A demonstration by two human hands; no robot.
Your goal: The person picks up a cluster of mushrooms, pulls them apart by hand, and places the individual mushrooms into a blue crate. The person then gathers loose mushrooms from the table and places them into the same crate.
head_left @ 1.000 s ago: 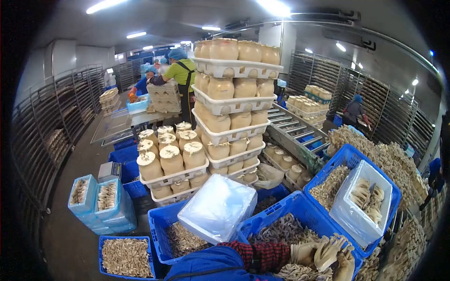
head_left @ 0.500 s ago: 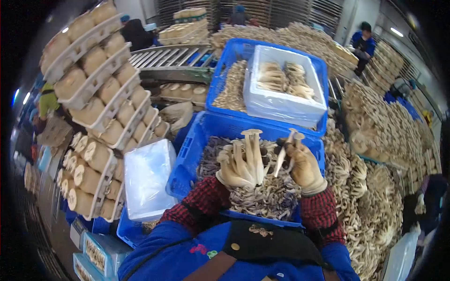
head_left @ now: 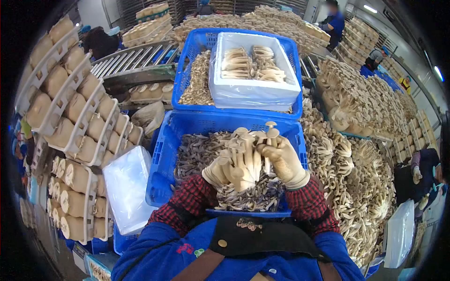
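Observation:
My left hand (head_left: pixel 216 172), in a pale work glove, is closed round the lower part of a bunch of mushrooms (head_left: pixel 244 161) with long whitish stems and light brown caps. Touching the bunch from the right, my gloved right hand (head_left: pixel 287 165) has its fingers closed on a mushroom (head_left: pixel 271 133) whose cap points up. Its fingers hide part of that stem. Both hands are over a blue crate (head_left: pixel 158 161), where many small, dark greyish mushroom pieces (head_left: pixel 253 199) lie beneath them.
Behind stands another blue crate (head_left: pixel 180 77) bearing a lined white foam box (head_left: pixel 255 96) of mushrooms. Bottle racks (head_left: pixel 75 105) and a wrapped white box (head_left: pixel 126 187) are at left. A mushroom heap (head_left: pixel 358 187) lies at right. Beyond are a roller conveyor (head_left: pixel 133 61) and co-workers, including one person (head_left: pixel 335 25).
The view has shifted, moving the surroundings mostly leftward. My right hand, earlier apart from the bunch with slender mushrooms in its fingers, has come left against it. My left hand still holds the bunch.

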